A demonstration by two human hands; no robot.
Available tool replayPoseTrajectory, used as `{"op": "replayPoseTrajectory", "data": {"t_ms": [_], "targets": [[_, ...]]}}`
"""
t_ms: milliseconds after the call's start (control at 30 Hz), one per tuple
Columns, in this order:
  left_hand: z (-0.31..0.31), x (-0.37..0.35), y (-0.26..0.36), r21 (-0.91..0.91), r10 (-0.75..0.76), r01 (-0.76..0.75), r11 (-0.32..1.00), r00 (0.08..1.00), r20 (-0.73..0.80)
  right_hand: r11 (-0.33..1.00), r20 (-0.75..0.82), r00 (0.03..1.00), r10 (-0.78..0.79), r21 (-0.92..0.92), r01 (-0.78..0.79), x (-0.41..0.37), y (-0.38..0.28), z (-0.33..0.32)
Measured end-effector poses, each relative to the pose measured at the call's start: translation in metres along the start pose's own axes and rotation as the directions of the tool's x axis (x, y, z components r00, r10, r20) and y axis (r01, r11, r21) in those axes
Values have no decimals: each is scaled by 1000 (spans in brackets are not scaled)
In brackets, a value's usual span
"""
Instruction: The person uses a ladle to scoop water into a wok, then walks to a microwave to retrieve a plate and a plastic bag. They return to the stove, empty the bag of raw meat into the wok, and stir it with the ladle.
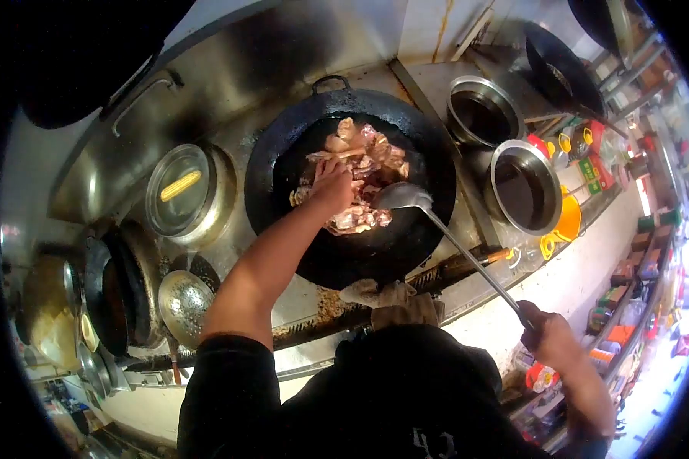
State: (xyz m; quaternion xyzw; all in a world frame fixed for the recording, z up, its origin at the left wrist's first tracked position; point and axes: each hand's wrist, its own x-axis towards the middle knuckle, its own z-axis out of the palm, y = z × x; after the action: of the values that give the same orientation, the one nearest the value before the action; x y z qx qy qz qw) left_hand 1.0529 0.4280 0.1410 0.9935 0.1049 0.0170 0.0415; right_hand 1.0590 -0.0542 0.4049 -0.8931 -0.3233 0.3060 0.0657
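Left hand (333, 187) sits on the meat (369, 157) in the wok (352, 256), can't tell its grip. Right hand (547, 334) has its fingers clenched on the ladle (403, 197) handle.

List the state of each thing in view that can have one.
wok: on the stove, holding meat.
meat pieces: pinkish, heaped in the wok.
ladle: bowl down in the wok, beside the meat.
left hand: on the meat, grip unclear.
right hand: shut on the ladle's handle.
left pot: lid on.
near steel pot: uncovered.
far steel pot: uncovered.
cloth: crumpled at the stove edge.
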Motion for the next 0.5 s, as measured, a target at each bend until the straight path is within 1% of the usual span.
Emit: {"op": "replayPoseTrajectory", "data": {"t_ms": [33, 67, 100, 133, 200, 267, 333, 367, 400, 433, 467, 500], "targets": [[-3, -3, -2, 1, 0, 0, 1000, 1000, -2, 1000, 4, 1000, -4, 3, 4, 2, 0, 1], [-5, -8, -5, -94, 26, -31, 995, 999, -46, 1000, 2, 1000, -3, 4, 3, 3, 1, 4], [-7, -11, -7, -188, 48, -65, 980, 995, -89, 999, 17, 1000, 15, -49, -14, 4, 3, 8], [-5, -13, -9, -189, 51, -66, 980, 995, -84, 995, 35, 999, 33, -100, -30, 5, 5, 13], [-1, -19, -13, -56, 214, -237, 970, 938, -271, 994, 35, 998, 43, -99, -39, 10, 16, 25], [0, -21, -15, -48, 201, -225, 973, 934, -294, 994, 28, 998, 48, -103, -45, 13, 12, 22], [0, -21, -16, -42, 192, -216, 975, 928, -319, 996, 71, 994, 86, -28, -84, 12, 9, 14], [2, -20, -20, -31, 152, -172, 985, 929, -337, 996, 70, 994, 87, -30, -85, 11, 4, 11], [4, -21, -23, -22, 111, -127, 992, 928, -355, 993, 96, 989, 117, 16, -119, 11, 0, 8], [-1, -25, -27, -22, 110, -126, 992, 928, -356, 986, 122, 982, 144, 61, -153, 10, -2, 5], [-12, -30, -29, -72, 108, -141, 987, 931, -347, 987, 121, 982, 144, 60, -152, 8, -2, 3], [-19, -33, -29, -122, 107, -156, 980, 935, -339, 982, 117, 987, 113, 137, -128, 6, -2, 1]]}}
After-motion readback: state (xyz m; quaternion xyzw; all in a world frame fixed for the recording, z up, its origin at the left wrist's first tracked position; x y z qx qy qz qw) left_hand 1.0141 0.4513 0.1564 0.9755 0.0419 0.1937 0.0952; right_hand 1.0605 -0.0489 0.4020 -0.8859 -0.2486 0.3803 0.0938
